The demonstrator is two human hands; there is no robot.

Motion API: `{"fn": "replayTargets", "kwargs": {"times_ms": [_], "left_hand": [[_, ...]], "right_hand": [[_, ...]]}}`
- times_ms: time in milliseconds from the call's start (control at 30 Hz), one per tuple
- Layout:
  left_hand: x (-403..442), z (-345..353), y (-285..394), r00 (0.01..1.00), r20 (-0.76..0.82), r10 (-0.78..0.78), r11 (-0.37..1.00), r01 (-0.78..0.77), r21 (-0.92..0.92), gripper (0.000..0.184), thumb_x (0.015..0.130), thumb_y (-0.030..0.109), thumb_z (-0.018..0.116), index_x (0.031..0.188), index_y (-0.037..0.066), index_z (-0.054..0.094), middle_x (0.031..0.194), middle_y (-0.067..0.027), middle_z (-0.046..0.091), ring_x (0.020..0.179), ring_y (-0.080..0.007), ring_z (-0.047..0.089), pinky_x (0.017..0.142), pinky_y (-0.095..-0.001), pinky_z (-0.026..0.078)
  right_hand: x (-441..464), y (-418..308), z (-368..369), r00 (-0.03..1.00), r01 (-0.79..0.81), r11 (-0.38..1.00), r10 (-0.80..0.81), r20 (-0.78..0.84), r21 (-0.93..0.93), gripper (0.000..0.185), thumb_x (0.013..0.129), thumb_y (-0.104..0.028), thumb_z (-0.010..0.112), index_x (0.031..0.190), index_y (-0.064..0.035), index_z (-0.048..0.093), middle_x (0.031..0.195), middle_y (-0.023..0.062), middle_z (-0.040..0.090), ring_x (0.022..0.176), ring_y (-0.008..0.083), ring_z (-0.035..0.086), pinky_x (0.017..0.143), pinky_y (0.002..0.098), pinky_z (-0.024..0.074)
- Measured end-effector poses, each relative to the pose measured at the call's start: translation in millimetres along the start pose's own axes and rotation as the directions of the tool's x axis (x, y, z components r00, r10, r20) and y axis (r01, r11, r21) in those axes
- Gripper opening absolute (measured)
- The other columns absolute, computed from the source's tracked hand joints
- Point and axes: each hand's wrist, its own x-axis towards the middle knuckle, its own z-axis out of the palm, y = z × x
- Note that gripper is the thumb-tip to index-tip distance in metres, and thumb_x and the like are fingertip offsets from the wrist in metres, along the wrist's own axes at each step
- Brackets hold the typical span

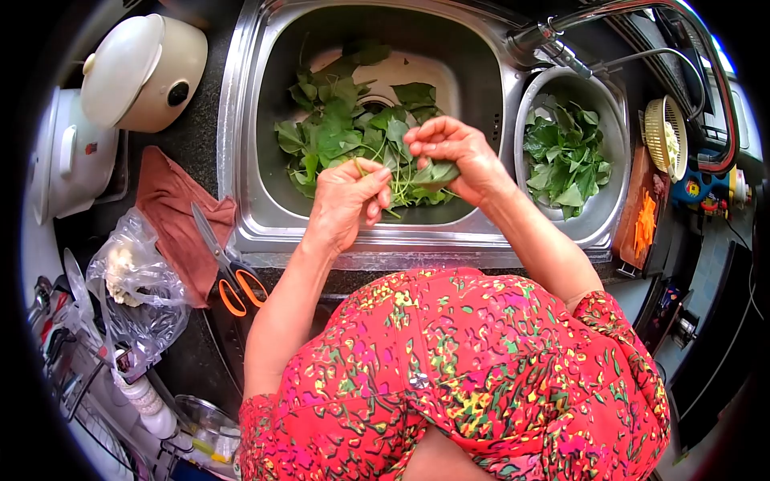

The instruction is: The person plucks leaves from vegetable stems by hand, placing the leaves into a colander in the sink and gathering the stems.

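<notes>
Pinching a thin stem point(361, 167), the left hand point(346, 202) has a closed grip above the sink point(240, 192); the right hand point(465, 156) curls its own around a leaf point(437, 174). A hard tug could tear that leaf, and scraps might clog the sink's drain point(375, 103). The greens point(333, 132) in the sink look fresh, broad, tangled.

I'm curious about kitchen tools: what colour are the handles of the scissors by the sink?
Orange and black handles, seen in the head view.
</notes>
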Motion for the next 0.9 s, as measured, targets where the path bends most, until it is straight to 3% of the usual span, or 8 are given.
{"fn": "replayTargets", "kwargs": {"times_ms": [133, 267, 400, 467, 567, 667, 700, 900], "left_hand": [[-3.8, -20.6, 2.1, 0.961, -0.261, 0.096, 0.962, -0.022, 0.271, 0.012, 0.081, 0.013, 0.059, 0.077, 0.003, 0.054, 0.055, -0.0058, 0.053, 0.039, -0.0069, 0.041, 0.032, -0.0188, 0.028], [-2.1, -49.1, 9.7, 0.936, -0.350, -0.034, 0.994, -0.005, -0.110, 0.012, 0.080, 0.012, 0.059, 0.077, 0.003, 0.053, 0.057, -0.0051, 0.052, 0.037, -0.0075, 0.039, 0.032, -0.0191, 0.027], [-2.1, -43.2, 11.5, 0.944, -0.328, -0.044, 0.986, -0.012, -0.165, 0.013, 0.080, 0.014, 0.060, 0.079, 0.003, 0.053, 0.059, -0.0054, 0.052, 0.041, -0.0092, 0.040, 0.035, -0.0208, 0.029], [-3.7, -33.5, 12.6, 0.941, -0.337, -0.034, 0.994, -0.005, -0.113, 0.017, 0.083, 0.018, 0.056, 0.082, 0.001, 0.053, 0.058, -0.0045, 0.051, 0.041, -0.0083, 0.038, 0.034, -0.0191, 0.028], [-6.5, -27.8, 8.5, 0.944, -0.330, -0.015, 0.996, -0.015, -0.089, 0.014, 0.080, 0.014, 0.060, 0.082, 0.002, 0.053, 0.057, -0.0052, 0.052, 0.039, -0.0094, 0.039, 0.035, -0.0198, 0.029], [-11.7, -28.7, 1.6, 0.943, -0.333, 0.017, 1.000, -0.013, 0.013, 0.011, 0.081, 0.011, 0.059, 0.079, 0.001, 0.055, 0.057, -0.0040, 0.053, 0.039, -0.0076, 0.040, 0.034, -0.0186, 0.029], [-15.2, -27.1, -2.5, 0.933, -0.334, 0.133, 0.967, -0.048, 0.249, 0.011, 0.081, 0.010, 0.058, 0.077, 0.000, 0.056, 0.056, -0.0028, 0.053, 0.040, -0.0065, 0.040, 0.035, -0.0186, 0.029], [-19.5, -21.2, -21.1, 0.878, -0.116, 0.464, 0.646, -0.246, 0.722, 0.012, 0.083, 0.009, 0.056, 0.073, 0.002, 0.059, 0.053, 0.0018, 0.050, 0.045, -0.0021, 0.040, 0.042, -0.0167, 0.030]], "right_hand": [[-17.2, 9.4, -11.3, 0.994, -0.051, 0.886, 0.001, -0.107, -0.460, 0.013, 0.070, 0.003, 0.058, 0.083, 0.0008, 0.058, 0.082, 0.0092, 0.060, 0.072, 0.0128, 0.056, 0.062, 0.0231, 0.0461], [-24.0, 13.7, -21.2, 0.966, 0.046, 0.682, -0.216, -0.141, -0.730, 0.013, 0.071, -0.002, 0.055, 0.083, 0.0013, 0.058, 0.075, 0.0070, 0.059, 0.069, 0.0119, 0.057, 0.062, 0.0249, 0.0450], [-13.2, 14.9, 19.0, 0.758, 0.580, 0.273, -0.526, 0.386, -0.767, 0.021, 0.070, -0.001, 0.057, 0.091, -0.0014, 0.055, 0.085, 0.0115, 0.059, 0.079, 0.0218, 0.058, 0.065, 0.0295, 0.0452], [-1.2, 22.0, 36.6, 0.597, 0.663, -0.123, -0.509, 0.621, -0.738, 0.031, 0.069, -0.006, 0.061, 0.099, -0.0042, 0.053, 0.089, 0.0118, 0.058, 0.088, 0.0225, 0.054, 0.070, 0.0351, 0.0407], [10.4, 47.1, 47.1, 0.808, 0.545, -0.040, -0.240, 0.538, -0.837, 0.028, 0.073, -0.014, 0.060, 0.098, -0.0080, 0.053, 0.088, 0.0056, 0.059, 0.092, 0.0212, 0.052, 0.078, 0.0382, 0.0329], [13.0, 59.2, 47.0, 0.834, 0.543, 0.270, -0.283, 0.473, -0.795, 0.009, 0.077, -0.014, 0.055, 0.077, -0.0054, 0.058, 0.067, 0.0111, 0.059, 0.069, 0.0297, 0.058, 0.061, 0.0403, 0.0434], [9.9, 61.9, 46.2, 0.829, 0.551, 0.296, -0.302, 0.471, -0.780, 0.013, 0.078, -0.015, 0.053, 0.072, -0.0048, 0.058, 0.063, 0.0148, 0.056, 0.060, 0.0342, 0.056, 0.054, 0.0415, 0.0445], [-6.1, 52.7, 43.1, 0.868, 0.494, 0.186, -0.161, 0.470, -0.849, 0.008, 0.073, -0.012, 0.052, 0.072, -0.0037, 0.055, 0.062, 0.0148, 0.055, 0.059, 0.0333, 0.055, 0.052, 0.0405, 0.0440]]}}
